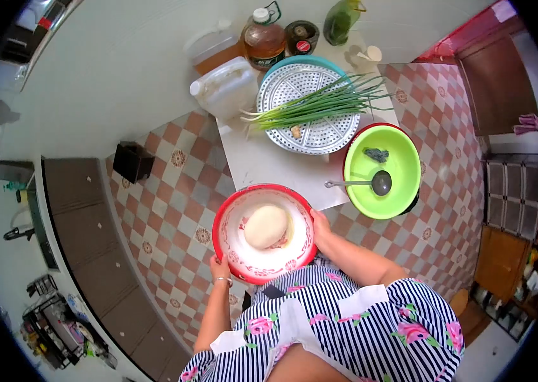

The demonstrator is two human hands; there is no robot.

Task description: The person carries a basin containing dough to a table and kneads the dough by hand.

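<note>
A red-rimmed white basin [227,251] with a pale ball of dough [266,227] in it is held in front of my body, over the near edge of the white table. My left hand [220,268] grips its lower left rim, and a bracelet shows at the wrist. On the right side, my right hand [320,228] is closed on the rim. Some of the fingers are hidden by the basin. Green onions [320,107] and a small piece of ginger [296,132] lie on a perforated metal steamer plate [310,141] beyond the basin.
A green basin [371,205] with a ladle [380,183] sits at the table's right. Behind the steamer plate are an oil jug [264,41], a dark jar [301,37] and a green bottle [341,24]. A white plastic container [227,86] stands at left. A black bin [133,162] is on the floor.
</note>
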